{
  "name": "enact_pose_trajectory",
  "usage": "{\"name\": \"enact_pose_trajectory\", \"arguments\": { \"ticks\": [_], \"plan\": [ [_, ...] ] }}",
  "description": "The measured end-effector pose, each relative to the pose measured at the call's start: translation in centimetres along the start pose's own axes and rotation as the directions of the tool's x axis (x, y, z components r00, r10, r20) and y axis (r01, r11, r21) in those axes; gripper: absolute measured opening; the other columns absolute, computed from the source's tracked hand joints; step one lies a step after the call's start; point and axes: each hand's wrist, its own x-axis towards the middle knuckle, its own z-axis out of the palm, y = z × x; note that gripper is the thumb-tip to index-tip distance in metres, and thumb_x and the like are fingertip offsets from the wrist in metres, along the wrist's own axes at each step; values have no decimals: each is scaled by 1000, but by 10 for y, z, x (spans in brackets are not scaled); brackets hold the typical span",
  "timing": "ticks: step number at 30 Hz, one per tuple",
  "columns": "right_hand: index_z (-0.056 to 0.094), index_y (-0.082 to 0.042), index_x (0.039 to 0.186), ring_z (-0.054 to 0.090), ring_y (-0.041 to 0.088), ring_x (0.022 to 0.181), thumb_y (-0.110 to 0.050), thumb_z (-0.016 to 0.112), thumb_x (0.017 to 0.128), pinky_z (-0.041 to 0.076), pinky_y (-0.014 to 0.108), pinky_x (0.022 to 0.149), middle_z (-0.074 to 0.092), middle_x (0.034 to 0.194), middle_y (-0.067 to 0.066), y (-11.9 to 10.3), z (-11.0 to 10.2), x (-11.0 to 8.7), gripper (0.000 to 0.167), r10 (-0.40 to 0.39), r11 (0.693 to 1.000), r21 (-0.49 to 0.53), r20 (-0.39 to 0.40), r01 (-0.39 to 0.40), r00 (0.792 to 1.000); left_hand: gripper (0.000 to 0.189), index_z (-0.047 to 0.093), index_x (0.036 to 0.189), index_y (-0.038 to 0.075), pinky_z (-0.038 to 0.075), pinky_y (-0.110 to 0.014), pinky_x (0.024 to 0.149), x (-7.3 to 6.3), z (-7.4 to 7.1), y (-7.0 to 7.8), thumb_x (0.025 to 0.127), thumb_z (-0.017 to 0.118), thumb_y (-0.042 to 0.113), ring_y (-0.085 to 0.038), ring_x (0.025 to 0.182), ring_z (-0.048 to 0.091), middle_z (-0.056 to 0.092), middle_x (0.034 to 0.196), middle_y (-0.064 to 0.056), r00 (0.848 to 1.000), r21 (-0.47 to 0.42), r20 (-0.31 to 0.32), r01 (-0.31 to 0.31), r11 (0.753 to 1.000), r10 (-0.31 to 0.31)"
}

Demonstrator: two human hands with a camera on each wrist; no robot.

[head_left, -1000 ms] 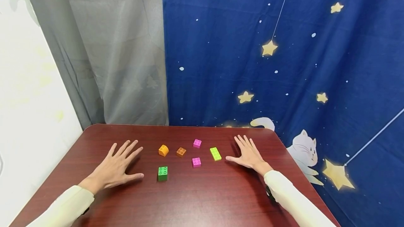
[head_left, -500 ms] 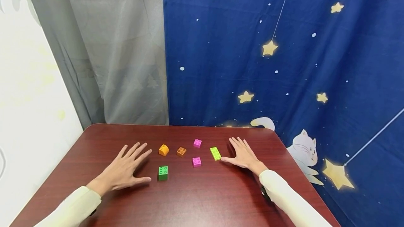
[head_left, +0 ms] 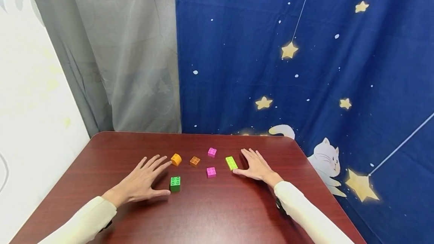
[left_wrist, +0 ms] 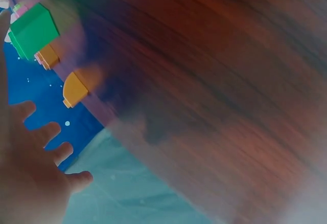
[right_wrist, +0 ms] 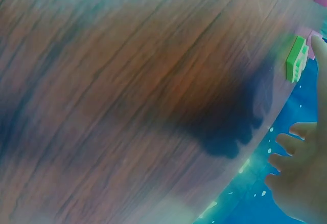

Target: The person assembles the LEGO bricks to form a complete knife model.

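My left hand (head_left: 144,180) hovers over the table with fingers spread, its thumb tip right by the green block (head_left: 175,184) and a fingertip close to the curved yellow-orange block (head_left: 176,159). On the other side my right hand (head_left: 256,166) is spread too, its thumb tip at the near end of the flat lime-green block (head_left: 231,163). Neither hand holds anything. Between them lie an orange-brown block (head_left: 194,161) and two pink blocks, the far one (head_left: 212,152) and the near one (head_left: 211,172). The left wrist view shows the green block (left_wrist: 34,29) beyond the thumb.
The blocks lie apart on a dark red wooden table (head_left: 210,214) with rounded far corners. Behind its far edge hang a grey curtain (head_left: 135,67) and a blue curtain (head_left: 230,67) with stars. A white patterned surface (head_left: 34,123) stands along the left.
Both hands have moved inward toward the blocks, the left one rightward to the green block, the right one leftward to the lime-green block. The blocks have stayed in place.
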Motion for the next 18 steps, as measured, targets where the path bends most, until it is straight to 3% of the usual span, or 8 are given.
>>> {"name": "enact_pose_trajectory", "arguments": {
  "ticks": [6, 11, 14, 18],
  "plan": [
    [42, -4, 158, 36, 37, 150, -80, 65, 82, 21, 53, 123, 45, 160, 15, -7, 5, 4, 109, -13, 1000, 18, -4, 13, 1000, 97, 46, 158, 18, 20, -69, 117, 4, 3, 5, 83, 68, 77, -39, 150, 33, 46, 159, -7, 1000, -95, 22, 17, 995, -15],
    [42, -6, 158, 38, 35, 149, -80, 65, 82, 22, 51, 124, 46, 159, 14, -15, 5, 5, 108, -5, 999, 49, 14, 5, 1000, 94, 51, 154, 15, 27, -68, 115, 8, 4, 10, 83, 73, 72, -41, 145, 40, 53, 152, -8, 1000, -162, -5, -13, 987, 12],
    [43, -7, 158, 42, 34, 147, -79, 66, 83, 26, 52, 122, 48, 157, 13, -18, 7, 5, 106, -4, 998, 65, 14, 3, 1000, 89, 55, 150, 13, 30, -67, 114, 10, 6, 11, 83, 77, 67, -43, 143, 44, 58, 148, -8, 999, -195, -18, -32, 980, 29],
    [45, -8, 156, 46, 33, 142, -77, 68, 82, 33, 53, 117, 52, 154, 13, -20, 10, 6, 104, -1, 997, 80, 2, 1, 1000, 84, 60, 146, 11, 33, -65, 113, 12, 9, 13, 82, 81, 62, -42, 141, 46, 62, 143, -6, 1000, -240, 7, -13, 971, 15]
  ]
}}
